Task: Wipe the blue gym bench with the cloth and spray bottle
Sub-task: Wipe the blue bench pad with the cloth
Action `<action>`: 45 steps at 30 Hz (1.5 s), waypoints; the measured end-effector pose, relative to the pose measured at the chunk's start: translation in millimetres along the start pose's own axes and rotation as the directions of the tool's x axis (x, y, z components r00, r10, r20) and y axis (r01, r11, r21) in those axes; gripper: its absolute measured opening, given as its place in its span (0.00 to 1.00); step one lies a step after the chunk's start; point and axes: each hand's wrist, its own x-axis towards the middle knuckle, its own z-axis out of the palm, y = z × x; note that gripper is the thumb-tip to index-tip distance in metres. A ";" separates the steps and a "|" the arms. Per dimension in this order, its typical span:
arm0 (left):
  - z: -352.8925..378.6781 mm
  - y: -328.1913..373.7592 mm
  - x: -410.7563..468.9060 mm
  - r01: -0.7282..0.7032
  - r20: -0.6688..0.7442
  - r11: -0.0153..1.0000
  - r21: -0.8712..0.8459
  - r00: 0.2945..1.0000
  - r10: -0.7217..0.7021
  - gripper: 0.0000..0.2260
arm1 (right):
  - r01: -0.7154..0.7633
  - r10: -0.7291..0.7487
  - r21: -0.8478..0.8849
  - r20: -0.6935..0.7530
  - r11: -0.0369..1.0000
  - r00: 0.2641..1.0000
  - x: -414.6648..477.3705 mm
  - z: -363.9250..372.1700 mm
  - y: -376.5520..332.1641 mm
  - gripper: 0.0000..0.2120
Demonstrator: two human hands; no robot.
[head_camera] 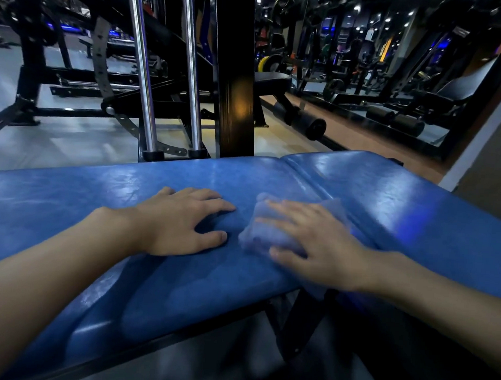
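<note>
The blue gym bench [154, 271] spans the lower frame, its padded top split by a seam toward two o'clock. The left hand [179, 224] lies palm down on the pad, fingers spread and flat, grasping nothing. At three o'clock from it, just beside, the right hand [313, 244] presses flat on a pale cloth [258, 236], fingers extended over it rather than curled around it; the cloth is bunched and blurred at its edges. It lies near the seam. A black upright post [236, 103] stands at twelve o'clock behind the bench, two chrome guide rods [142, 84] beside it.
</note>
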 end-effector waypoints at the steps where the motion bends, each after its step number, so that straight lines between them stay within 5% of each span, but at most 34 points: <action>1: 0.3 -1.2 1.7 0.001 -0.007 1.000 0.006 1.000 -0.001 0.37 | 0.059 -0.059 0.006 0.003 0.998 0.998 -8.5 -0.1 -9.5 0.30; 4: 0.7 -3.3 5.8 -0.004 -0.023 0.999 0.045 1.000 0.005 0.36 | 0.076 -0.076 -0.010 0.005 0.997 0.997 -7.1 -2.8 -8.5 0.30; 8: 1.8 -3.4 8.5 0.000 -0.026 0.999 0.047 1.000 0.002 0.36 | -0.201 0.203 -0.052 0.042 0.978 0.978 38.5 1.5 33.2 0.32; 13: 0.9 -2.3 3.4 0.003 0.003 1.000 0.029 1.000 -0.003 0.35 | -0.507 0.505 0.000 0.079 0.862 0.859 86.6 11.3 92.9 0.31; 17: 0.7 -4.1 -1.6 -0.005 -0.004 1.000 0.009 1.000 0.005 0.34 | -0.383 0.382 -0.010 0.100 0.924 0.919 74.0 7.3 73.5 0.33; 21: 1.3 -7.7 1.7 -0.011 -0.035 1.000 -0.013 0.999 0.011 0.37 | -0.063 0.063 -0.015 0.051 0.998 0.997 30.9 -3.5 18.3 0.32; 25: 1.9 -8.8 5.6 0.001 -0.069 0.999 -0.034 0.998 -0.003 0.32 | 0.141 -0.142 0.030 0.039 0.990 0.989 -10.6 -2.5 -21.8 0.29; 33: 2.5 -12.2 9.2 -0.006 -0.075 0.999 -0.045 0.997 0.002 0.27 | -0.161 0.161 -0.023 0.005 0.987 0.987 67.6 0.4 41.4 0.26; 38: 2.3 -12.6 0.6 0.038 -0.080 0.999 0.019 0.996 -0.036 0.30 | -0.486 0.484 0.079 0.049 0.870 0.874 115.4 12.8 97.1 0.27; 40: 1.7 -14.1 -1.7 0.061 -0.048 0.998 -0.001 0.997 -0.061 0.29 | -0.468 0.465 0.037 0.066 0.883 0.883 113.9 14.7 89.6 0.27; 45: -0.6 -18.7 -2.3 0.061 -0.047 0.998 -0.011 0.997 -0.062 0.23 | -0.104 0.104 0.026 -0.009 0.994 0.995 64.4 6.7 33.8 0.31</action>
